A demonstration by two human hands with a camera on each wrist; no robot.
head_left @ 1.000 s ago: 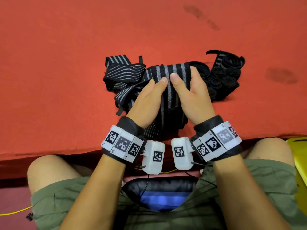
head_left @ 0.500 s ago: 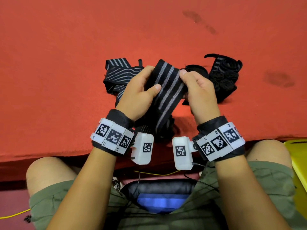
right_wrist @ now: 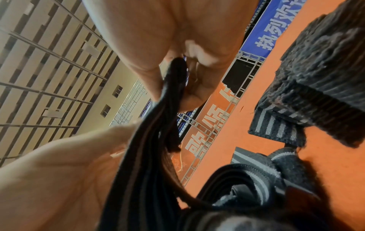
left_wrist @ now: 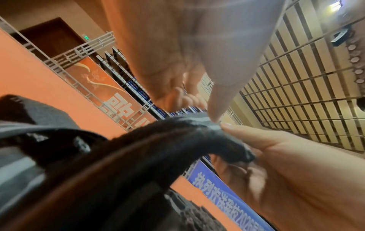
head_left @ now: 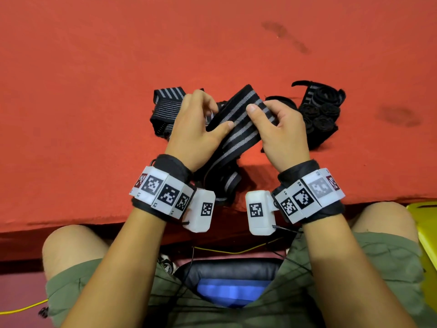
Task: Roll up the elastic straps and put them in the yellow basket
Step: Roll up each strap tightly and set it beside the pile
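Observation:
A black elastic strap with grey stripes [head_left: 241,121] is held up above the red table [head_left: 94,91], slanting from upper right to lower left. My left hand [head_left: 201,124] pinches its left edge with thumb on top. My right hand [head_left: 272,124] grips its right edge, thumb on the stripes. The strap's tail [head_left: 224,183] hangs in loose folds at the table's front edge. In the right wrist view the strap [right_wrist: 150,140] runs edge-on between thumb and fingers. In the left wrist view the same strap [left_wrist: 138,153] fills the foreground. A corner of the yellow basket [head_left: 425,223] shows at the right.
Loose striped straps [head_left: 165,107] lie in a heap behind my left hand. Several rolled black straps [head_left: 321,110] sit together behind my right hand. The table's front edge runs just above my knees. Cables cross my lap.
Both hands have turned the strap from flat and upright to a slant and shifted their grips along its edges; the hands have moved slightly apart.

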